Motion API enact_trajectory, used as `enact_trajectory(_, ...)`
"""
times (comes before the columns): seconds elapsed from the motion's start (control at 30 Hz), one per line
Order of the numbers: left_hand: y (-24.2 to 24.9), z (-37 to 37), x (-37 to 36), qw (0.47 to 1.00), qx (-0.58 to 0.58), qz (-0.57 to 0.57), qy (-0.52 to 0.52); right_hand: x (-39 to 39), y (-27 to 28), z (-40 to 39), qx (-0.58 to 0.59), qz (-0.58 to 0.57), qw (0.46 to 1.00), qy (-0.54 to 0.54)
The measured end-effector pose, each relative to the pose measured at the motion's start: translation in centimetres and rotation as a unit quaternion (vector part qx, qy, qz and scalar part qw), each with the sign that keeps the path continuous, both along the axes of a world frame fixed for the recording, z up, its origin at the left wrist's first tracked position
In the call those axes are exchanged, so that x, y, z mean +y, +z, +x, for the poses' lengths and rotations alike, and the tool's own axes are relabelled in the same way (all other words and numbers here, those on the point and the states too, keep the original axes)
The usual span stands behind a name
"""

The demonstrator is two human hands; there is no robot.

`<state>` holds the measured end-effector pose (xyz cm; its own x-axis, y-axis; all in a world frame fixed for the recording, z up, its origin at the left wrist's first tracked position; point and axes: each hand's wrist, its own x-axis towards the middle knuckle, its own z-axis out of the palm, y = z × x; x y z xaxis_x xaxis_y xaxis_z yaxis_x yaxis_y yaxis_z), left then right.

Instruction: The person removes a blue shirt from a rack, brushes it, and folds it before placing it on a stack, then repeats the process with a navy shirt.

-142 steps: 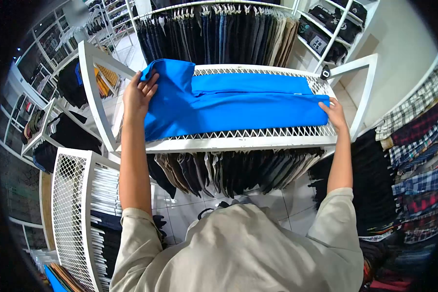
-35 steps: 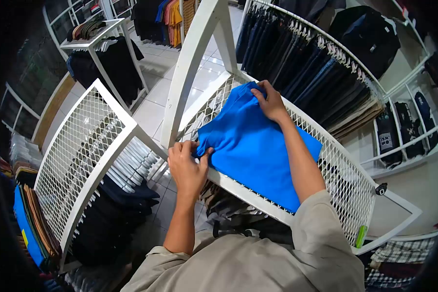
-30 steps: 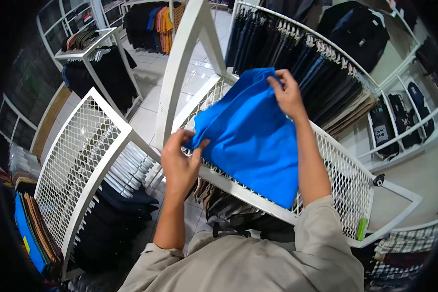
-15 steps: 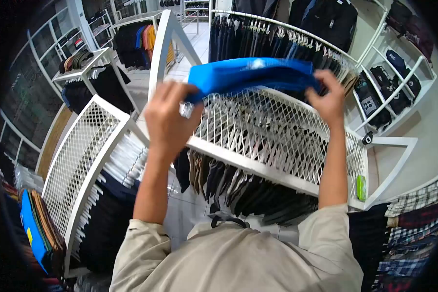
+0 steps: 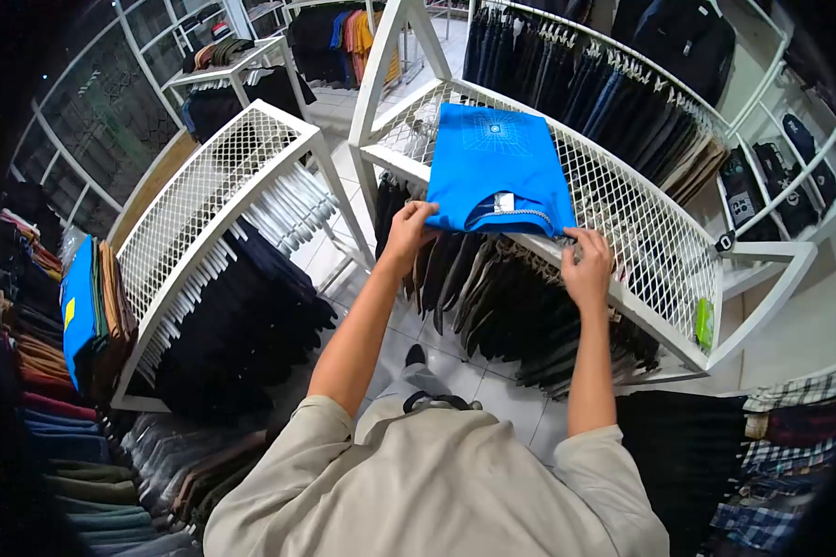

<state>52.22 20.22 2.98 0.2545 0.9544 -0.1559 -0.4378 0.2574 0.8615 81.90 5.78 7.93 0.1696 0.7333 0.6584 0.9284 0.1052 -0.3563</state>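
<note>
On top of the white mesh rack [image 5: 655,218], toward its left end, lies a blue shirt [image 5: 529,167], folded into a neat block, its pale square print [image 5: 495,129] facing up and its collar [image 5: 514,220] turned toward the person. From where I'm standing, the block sits askew to the rack, so its near left corner pokes out past the front rail while the right one stays about over the edge.

The left hand [image 5: 411,234] is narrow, thumb and fingers pinched at that left corner. The right hand [image 5: 587,265] has its fingertips against the right corner, fingers loosely bent; whether the thumb is gripping too, I can't tell.

To my eye this is squaring-up work, and light fingers suit it best. I'd draw both corners out evenly, since a harder pull on one side would skew the print and could slip the folds underneath. The neck opening gapes a little around the label [image 5: 503,201]; smoothing it from the middle outward ought to settle it. Sliding rather than dragging seems wise, as open mesh might catch soft cloth.
</note>
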Motion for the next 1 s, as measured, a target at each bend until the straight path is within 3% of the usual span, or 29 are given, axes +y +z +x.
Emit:
enact_trajectory(0.1,-1.8,0.2,1.0,0.999,0.015,0.024,0.018,-2.7,-1.3,-4.7,0.189,-0.009,0.982,-0.014)
enact_trajectory(0.2,1.8,1.6,-2.3,0.996,0.044,-0.031,0.077,-3.4,-5.6,-8.2,0.362,-0.034,0.930,0.053)
enact_trajectory(0.3,0.3,2.1,-4.2,0.998,0.043,-0.040,-0.023,-3.0,-4.5,-12.0,0.639,-0.104,0.759,0.077)
enact_trajectory(0.37,0.8,3.4,-7.1,0.993,0.087,-0.025,-0.076,-2.2,-3.9,-12.1,0.740,-0.105,0.659,0.087)
enact_trajectory(0.43,1.5,3.9,-9.4,0.985,0.101,0.012,-0.142,-1.7,-4.0,-11.5,0.724,-0.111,0.674,0.099)
enact_trajectory(0.47,0.7,4.2,-10.2,0.988,0.100,0.036,-0.116,-1.7,-4.1,-11.2,0.707,-0.120,0.688,0.113)
enact_trajectory(0.5,0.7,4.1,-10.0,0.989,0.098,-0.014,-0.108,-1.7,-4.5,-11.1,0.683,-0.072,0.717,0.119)
enact_trajectory(0.6,-0.3,1.9,-7.9,0.992,0.050,-0.102,-0.057,-3.3,-2.4,-7.9,0.697,-0.083,0.711,0.048)
enact_trajectory(0.67,-1.4,0.3,-5.9,0.994,-0.011,-0.111,0.017,-4.0,-1.3,-4.2,0.691,-0.026,0.722,-0.003)
enact_trajectory(0.73,-1.2,-1.3,-3.6,0.994,-0.063,-0.087,-0.028,-4.0,-1.2,-0.5,0.691,0.082,0.718,-0.012)
enact_trajectory(0.8,-0.5,-0.3,-3.8,0.994,-0.057,-0.092,-0.033,-3.7,-0.5,2.0,0.684,0.184,0.704,0.048)
enact_trajectory(0.87,-0.7,1.3,-4.2,0.987,-0.083,-0.104,-0.085,-3.7,-0.8,2.1,0.640,0.191,0.744,0.013)
enact_trajectory(0.93,-0.8,2.8,-5.0,0.988,-0.048,-0.021,-0.144,-4.6,-1.3,0.0,0.598,0.164,0.783,-0.044)
enact_trajectory(1.0,0.4,4.4,-7.1,0.987,-0.069,-0.080,-0.122,-5.7,-3.8,-2.0,0.531,0.134,0.832,-0.082)
